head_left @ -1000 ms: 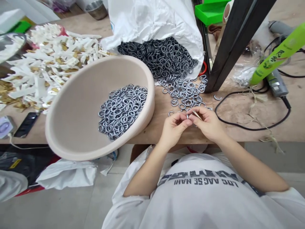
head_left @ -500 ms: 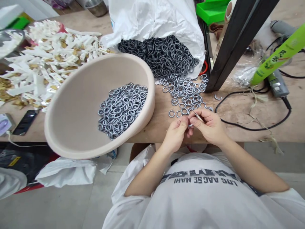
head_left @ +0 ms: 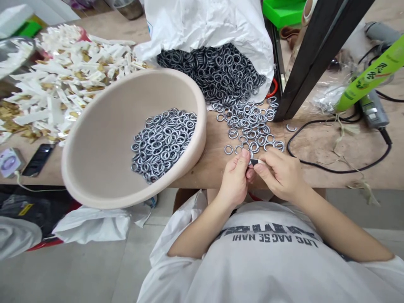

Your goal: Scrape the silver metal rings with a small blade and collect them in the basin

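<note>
My left hand (head_left: 234, 180) is closed, thumb pressed to its fingers, with a grey ring (head_left: 251, 155) pinched at the tips and mostly covered. Close beside it, my right hand (head_left: 282, 173) grips a small flat blade-like piece (head_left: 254, 161), dark where it shows, its end against the ring. Just beyond the fingertips, loose grey rings (head_left: 249, 122) spread over the wooden table. More rings (head_left: 164, 143) fill part of a large beige basin (head_left: 94, 139) to the left. A white sack (head_left: 205, 25) lies behind, dark rings (head_left: 217, 71) heaped at its mouth.
White and brown pieces (head_left: 63, 80) are piled at the far left, near a phone (head_left: 38, 160). A black metal post (head_left: 311, 63) rises on the right. Beyond it lie a black cable (head_left: 344, 170), a grey power tool (head_left: 374, 111) and a bright green strip (head_left: 369, 75).
The piece in my right hand has turned, so its dark flat face now shows at the ring. Both hands remain together; the whole view has shifted slightly.
</note>
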Demonstrator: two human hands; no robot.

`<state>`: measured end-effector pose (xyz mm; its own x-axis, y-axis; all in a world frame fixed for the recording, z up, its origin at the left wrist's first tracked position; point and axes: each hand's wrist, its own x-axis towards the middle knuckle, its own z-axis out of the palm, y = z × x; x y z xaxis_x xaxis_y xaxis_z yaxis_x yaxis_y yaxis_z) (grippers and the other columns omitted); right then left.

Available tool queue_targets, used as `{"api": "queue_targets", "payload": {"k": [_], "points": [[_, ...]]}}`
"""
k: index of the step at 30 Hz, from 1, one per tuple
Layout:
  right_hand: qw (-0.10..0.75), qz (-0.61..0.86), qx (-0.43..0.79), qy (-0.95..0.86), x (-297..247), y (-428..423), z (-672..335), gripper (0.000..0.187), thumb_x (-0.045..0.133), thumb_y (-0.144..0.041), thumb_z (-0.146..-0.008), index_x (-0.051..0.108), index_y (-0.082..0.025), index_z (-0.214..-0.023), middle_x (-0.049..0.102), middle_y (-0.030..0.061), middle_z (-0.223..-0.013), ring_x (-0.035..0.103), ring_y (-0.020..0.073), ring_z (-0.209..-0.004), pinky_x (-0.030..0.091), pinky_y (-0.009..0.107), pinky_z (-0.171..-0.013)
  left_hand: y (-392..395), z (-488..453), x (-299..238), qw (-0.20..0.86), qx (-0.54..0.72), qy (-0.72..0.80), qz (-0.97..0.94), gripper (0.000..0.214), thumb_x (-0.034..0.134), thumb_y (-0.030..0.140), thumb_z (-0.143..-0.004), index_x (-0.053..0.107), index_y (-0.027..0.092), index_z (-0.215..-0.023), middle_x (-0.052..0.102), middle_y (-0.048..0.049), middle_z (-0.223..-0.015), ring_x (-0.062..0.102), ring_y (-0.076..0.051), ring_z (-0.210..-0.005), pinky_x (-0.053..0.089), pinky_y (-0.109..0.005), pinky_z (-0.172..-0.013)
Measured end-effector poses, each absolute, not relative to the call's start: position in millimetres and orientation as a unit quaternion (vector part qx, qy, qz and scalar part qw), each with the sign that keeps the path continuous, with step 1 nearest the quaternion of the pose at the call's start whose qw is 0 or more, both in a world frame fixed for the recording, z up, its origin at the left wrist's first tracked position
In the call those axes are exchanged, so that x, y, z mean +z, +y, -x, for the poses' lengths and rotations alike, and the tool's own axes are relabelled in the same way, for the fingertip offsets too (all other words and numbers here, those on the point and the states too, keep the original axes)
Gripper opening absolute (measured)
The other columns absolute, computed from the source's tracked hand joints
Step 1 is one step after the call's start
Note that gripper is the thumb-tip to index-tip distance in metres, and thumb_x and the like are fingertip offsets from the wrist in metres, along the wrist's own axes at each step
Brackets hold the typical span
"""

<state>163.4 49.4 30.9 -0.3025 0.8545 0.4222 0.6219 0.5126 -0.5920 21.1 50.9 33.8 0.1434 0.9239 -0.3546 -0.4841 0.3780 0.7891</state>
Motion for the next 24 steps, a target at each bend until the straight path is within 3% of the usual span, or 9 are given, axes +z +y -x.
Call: {"api": "queue_targets", "payload": {"k": [6, 9, 12, 15, 19, 22, 24], "points": [[0.342, 0.461, 0.224, -0.787, 29.4, 52.5, -163.7, 0.039, 0.041, -0.045, -0.105, 0.057, -0.021, -0.079, 0.056, 0.0018, -0.072, 0.050, 0.0148, -0.066, 0.034, 0.030, -0.062, 48.6, -18.0, 29.9, 0.738, 0.466, 0.401, -0.279, 0.055, 0.070, 0.063, -0.082, 0.042, 0.020, -0.066, 0.032, 0.0094, -0.046, 0.026, -0.005, -0.041, 0.027, -0.019, -0.043], [0.325, 0.526, 0.253, -0.744, 22.6, 65.3, -171.1, 0.042, 0.039, -0.048, -0.105, 0.058, -0.022, -0.079, 0.060, 0.0025, -0.073, 0.055, 0.0165, -0.069, 0.034, 0.031, -0.063, 43.4, -12.1, 27.7, 0.751, 0.441, 0.371, -0.321, 0.053, 0.067, 0.062, -0.086, 0.045, 0.019, -0.064, 0.032, 0.0083, -0.046, 0.028, -0.006, -0.041, 0.030, -0.021, -0.045], [0.300, 0.599, 0.221, -0.709, 15.5, 74.5, -183.2, 0.043, 0.039, -0.051, -0.105, 0.062, -0.022, -0.083, 0.064, 0.0040, -0.078, 0.059, 0.0192, -0.075, 0.033, 0.032, -0.064, 40.0, 1.2, 25.4, 0.748, 0.415, 0.363, -0.371, 0.049, 0.065, 0.058, -0.089, 0.052, 0.018, -0.064, 0.043, 0.0045, -0.047, 0.040, -0.008, -0.044, 0.037, -0.024, -0.049], [0.211, 0.603, 0.167, -0.751, 11.0, 68.4, -189.6, 0.037, 0.054, -0.057, -0.097, 0.068, -0.023, -0.101, 0.067, 0.0063, -0.096, 0.061, 0.0219, -0.081, 0.032, 0.032, -0.063, 44.8, 19.8, 21.6, 0.705, 0.431, 0.413, -0.381, 0.042, 0.069, 0.054, -0.087, 0.063, 0.016, -0.072, 0.059, -0.0003, -0.056, 0.053, -0.010, -0.051, 0.044, -0.024, -0.053], [0.121, 0.610, 0.115, -0.775, 5.4, 55.6, -185.8, 0.037, 0.064, -0.053, -0.092, 0.069, -0.024, -0.115, 0.067, 0.0078, -0.107, 0.062, 0.0231, -0.081, 0.029, 0.032, -0.060, 56.8, 36.0, 16.9, 0.659, 0.471, 0.451, -0.374, 0.035, 0.077, 0.046, -0.083, 0.073, 0.017, -0.102, 0.069, -0.0022, -0.074, 0.065, -0.012, -0.066, 0.053, -0.024, -0.064], [0.136, 0.624, 0.096, -0.764, 3.8, 59.3, -183.0, 0.029, 0.058, -0.045, -0.098, 0.070, -0.021, -0.107, 0.068, 0.0092, -0.104, 0.060, 0.0226, -0.078, 0.026, 0.032, -0.059, 61.6, 32.9, 16.2, 0.661, 0.489, 0.443, -0.357, 0.031, 0.075, 0.043, -0.085, 0.073, 0.018, -0.103, 0.072, -0.0043, -0.085, 0.066, -0.012, -0.071, 0.055, -0.026, -0.072], [0.196, 0.628, 0.126, -0.742, 6.1, 65.7, -181.4, 0.027, 0.056, -0.041, -0.099, 0.071, -0.019, -0.093, 0.068, 0.0078, -0.092, 0.058, 0.0210, -0.074, 0.027, 0.032, -0.060, 61.7, 24.1, 16.6, 0.666, 0.486, 0.444, -0.350, 0.029, 0.071, 0.044, -0.088, 0.072, 0.017, -0.096, 0.071, -0.0050, -0.086, 0.062, -0.012, -0.070, 0.052, -0.025, -0.070]]}}
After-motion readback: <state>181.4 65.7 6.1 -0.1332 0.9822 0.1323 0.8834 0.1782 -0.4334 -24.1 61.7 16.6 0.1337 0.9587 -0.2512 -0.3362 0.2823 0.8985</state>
